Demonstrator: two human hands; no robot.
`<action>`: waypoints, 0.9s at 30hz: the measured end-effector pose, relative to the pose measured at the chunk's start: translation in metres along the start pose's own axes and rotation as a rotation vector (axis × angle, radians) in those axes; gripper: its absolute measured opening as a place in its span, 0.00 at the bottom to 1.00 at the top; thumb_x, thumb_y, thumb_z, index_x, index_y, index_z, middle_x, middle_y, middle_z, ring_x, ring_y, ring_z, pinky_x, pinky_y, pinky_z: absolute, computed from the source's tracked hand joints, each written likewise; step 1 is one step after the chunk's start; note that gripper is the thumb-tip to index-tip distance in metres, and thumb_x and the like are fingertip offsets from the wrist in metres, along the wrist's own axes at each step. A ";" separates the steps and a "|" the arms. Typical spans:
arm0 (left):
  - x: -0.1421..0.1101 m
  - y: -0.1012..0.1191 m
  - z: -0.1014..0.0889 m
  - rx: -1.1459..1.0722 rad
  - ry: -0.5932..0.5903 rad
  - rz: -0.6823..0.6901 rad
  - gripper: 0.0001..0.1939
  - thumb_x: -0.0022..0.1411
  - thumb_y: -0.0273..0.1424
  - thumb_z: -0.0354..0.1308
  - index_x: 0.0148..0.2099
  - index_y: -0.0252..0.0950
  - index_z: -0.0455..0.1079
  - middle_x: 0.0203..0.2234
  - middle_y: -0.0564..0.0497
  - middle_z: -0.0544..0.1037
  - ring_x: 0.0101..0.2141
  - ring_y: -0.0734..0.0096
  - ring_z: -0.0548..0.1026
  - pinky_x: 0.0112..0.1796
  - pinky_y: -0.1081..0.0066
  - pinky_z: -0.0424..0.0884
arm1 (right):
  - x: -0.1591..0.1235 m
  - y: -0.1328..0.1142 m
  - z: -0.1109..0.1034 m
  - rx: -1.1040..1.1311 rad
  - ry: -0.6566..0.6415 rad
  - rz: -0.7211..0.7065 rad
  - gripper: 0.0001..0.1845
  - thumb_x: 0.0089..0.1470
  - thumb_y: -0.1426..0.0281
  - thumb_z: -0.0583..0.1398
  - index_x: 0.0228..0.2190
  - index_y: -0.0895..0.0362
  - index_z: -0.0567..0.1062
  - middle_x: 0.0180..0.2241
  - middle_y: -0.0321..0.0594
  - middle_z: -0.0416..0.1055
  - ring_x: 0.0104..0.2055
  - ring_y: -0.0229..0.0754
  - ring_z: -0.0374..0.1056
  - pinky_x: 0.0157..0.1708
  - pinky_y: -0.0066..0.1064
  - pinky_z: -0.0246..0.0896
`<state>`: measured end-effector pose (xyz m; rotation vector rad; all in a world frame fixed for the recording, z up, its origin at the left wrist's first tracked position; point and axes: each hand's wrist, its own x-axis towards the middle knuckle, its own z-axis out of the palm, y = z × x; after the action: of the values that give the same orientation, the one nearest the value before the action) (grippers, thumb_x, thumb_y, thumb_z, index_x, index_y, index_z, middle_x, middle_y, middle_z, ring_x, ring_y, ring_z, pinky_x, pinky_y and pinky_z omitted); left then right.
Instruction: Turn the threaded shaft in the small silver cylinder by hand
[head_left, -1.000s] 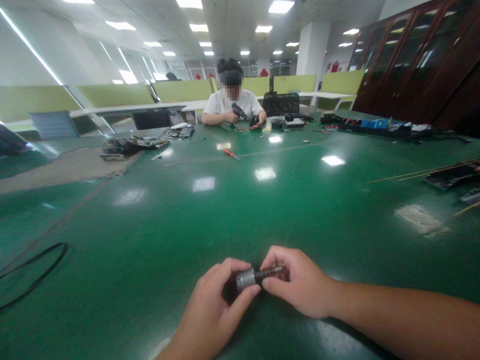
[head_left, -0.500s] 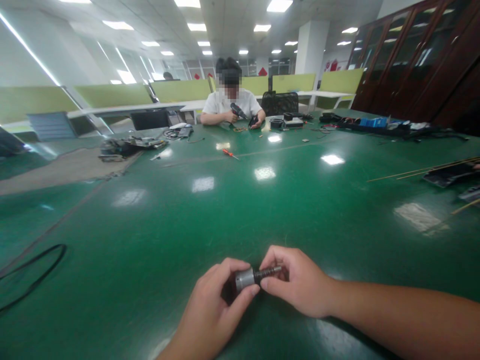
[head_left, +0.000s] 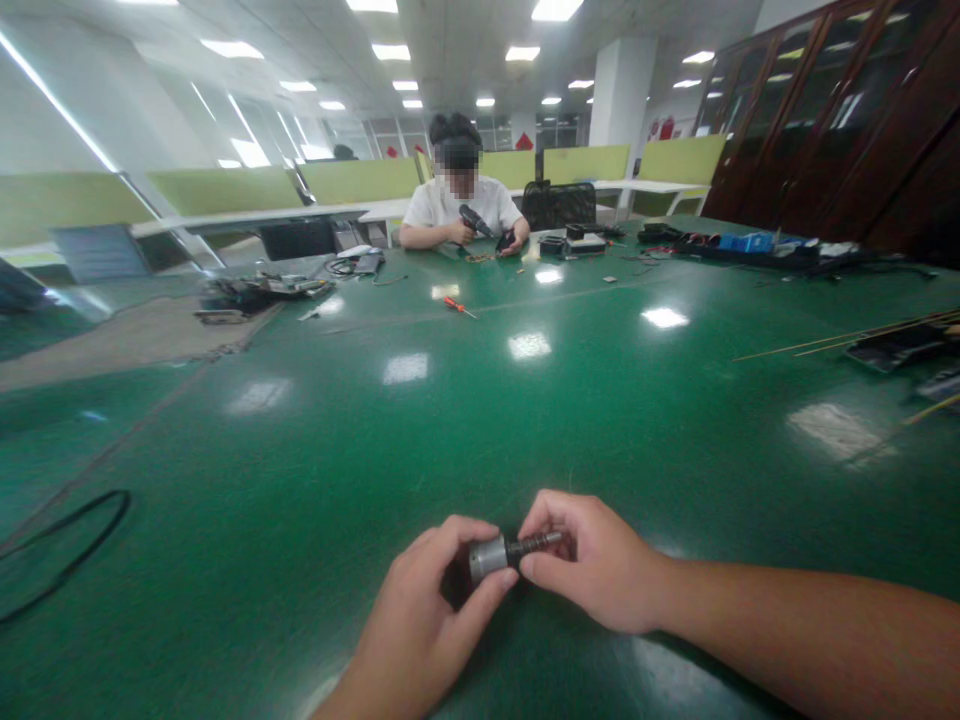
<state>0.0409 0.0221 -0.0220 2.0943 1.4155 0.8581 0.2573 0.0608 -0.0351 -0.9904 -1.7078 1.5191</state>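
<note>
Just above the tabletop, near its front edge, my two hands hold a small silver metal cylinder (head_left: 488, 558) with a dark ridged shaft (head_left: 534, 544) that points right. It looks like a small motor or gearbox; I cannot tell which. My left hand (head_left: 427, 600) is closed around the cylinder, thumb in front and index finger over the top. At the shaft, my right hand (head_left: 592, 560) pinches with thumb and fingers near the cylinder's end. The shaft's bright tip lies in front of the right fingers, whose ends are partly hidden.
Across the green table (head_left: 480, 430) sits a person (head_left: 463, 205) holding a power drill (head_left: 476, 220). An orange screwdriver (head_left: 454, 305) lies mid-table. A black cable (head_left: 90, 530) curves at left; thin yellow rods (head_left: 847, 337) lie at right. Electronic parts (head_left: 259, 287) are heaped far left.
Almost nothing differs. Both hands keep the same hold on the metal cylinder and its shaft, and the view has shifted very slightly.
</note>
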 end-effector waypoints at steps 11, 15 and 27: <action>0.000 -0.003 0.000 -0.001 0.016 0.027 0.09 0.67 0.36 0.62 0.49 0.45 0.70 0.37 0.56 0.80 0.36 0.68 0.79 0.38 0.71 0.71 | 0.001 -0.002 -0.001 -0.009 0.001 -0.010 0.04 0.51 0.73 0.63 0.32 0.57 0.73 0.27 0.33 0.69 0.26 0.36 0.61 0.29 0.29 0.56; 0.001 -0.001 0.000 0.000 0.011 0.020 0.09 0.67 0.36 0.62 0.48 0.45 0.70 0.37 0.57 0.80 0.36 0.68 0.79 0.38 0.71 0.71 | 0.001 -0.001 -0.001 -0.006 0.000 -0.005 0.04 0.51 0.73 0.63 0.32 0.57 0.73 0.27 0.33 0.69 0.26 0.36 0.61 0.29 0.29 0.56; 0.000 -0.001 -0.001 -0.007 -0.025 -0.016 0.10 0.68 0.38 0.61 0.49 0.44 0.69 0.38 0.55 0.80 0.38 0.66 0.79 0.40 0.70 0.71 | 0.000 -0.004 -0.001 -0.040 -0.001 -0.008 0.04 0.51 0.74 0.63 0.32 0.57 0.73 0.25 0.31 0.68 0.25 0.36 0.61 0.27 0.28 0.54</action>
<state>0.0393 0.0227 -0.0220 2.0782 1.4125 0.8265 0.2579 0.0609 -0.0308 -1.0028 -1.7471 1.4853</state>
